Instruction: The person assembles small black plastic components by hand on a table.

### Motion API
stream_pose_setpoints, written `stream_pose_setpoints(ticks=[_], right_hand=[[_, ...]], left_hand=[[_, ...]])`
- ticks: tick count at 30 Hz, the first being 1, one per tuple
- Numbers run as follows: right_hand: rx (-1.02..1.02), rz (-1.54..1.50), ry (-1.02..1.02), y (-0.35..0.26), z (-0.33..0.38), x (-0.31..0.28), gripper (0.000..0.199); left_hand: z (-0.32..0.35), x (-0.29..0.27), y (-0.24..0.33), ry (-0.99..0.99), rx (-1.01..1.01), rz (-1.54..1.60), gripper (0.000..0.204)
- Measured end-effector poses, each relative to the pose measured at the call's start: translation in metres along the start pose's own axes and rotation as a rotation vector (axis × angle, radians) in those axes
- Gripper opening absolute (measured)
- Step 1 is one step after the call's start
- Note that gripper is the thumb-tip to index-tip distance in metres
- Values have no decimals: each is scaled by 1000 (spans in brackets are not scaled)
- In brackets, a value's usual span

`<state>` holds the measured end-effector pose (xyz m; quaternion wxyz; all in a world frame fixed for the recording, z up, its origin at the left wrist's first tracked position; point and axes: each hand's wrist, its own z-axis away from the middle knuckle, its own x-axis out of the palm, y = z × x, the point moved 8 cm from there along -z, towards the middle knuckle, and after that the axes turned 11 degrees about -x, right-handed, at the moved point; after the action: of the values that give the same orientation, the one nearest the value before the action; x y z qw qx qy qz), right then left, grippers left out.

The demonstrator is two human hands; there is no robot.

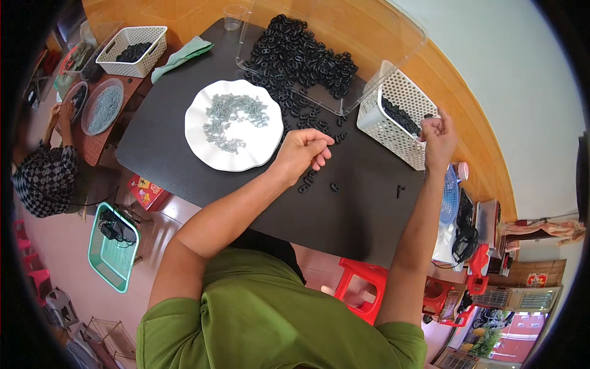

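Head view: I see the left hand (304, 152) pinched narrow, any contents hidden from me, the plate (261, 147) of pins (246, 106) to its left and black parts (298, 52) beyond, probably for short reaches; the right hand (439, 139) curls at the basket (388, 130) rim, its hold unclear.

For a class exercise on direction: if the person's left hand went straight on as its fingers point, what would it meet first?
Probably the loose black pieces just beyond the left hand; its height above the table is unclear; if high, perhaps the white basket.
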<state>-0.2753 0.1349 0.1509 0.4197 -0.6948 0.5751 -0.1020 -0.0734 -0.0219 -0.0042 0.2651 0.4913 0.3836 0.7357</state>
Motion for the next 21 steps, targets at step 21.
stream_pose_setpoints(ticks=[21], right_hand=[[-124, 293, -484, -26, 154, 114, 16]], left_hand=[[5, -5, 8, 108, 58, -55, 14]])
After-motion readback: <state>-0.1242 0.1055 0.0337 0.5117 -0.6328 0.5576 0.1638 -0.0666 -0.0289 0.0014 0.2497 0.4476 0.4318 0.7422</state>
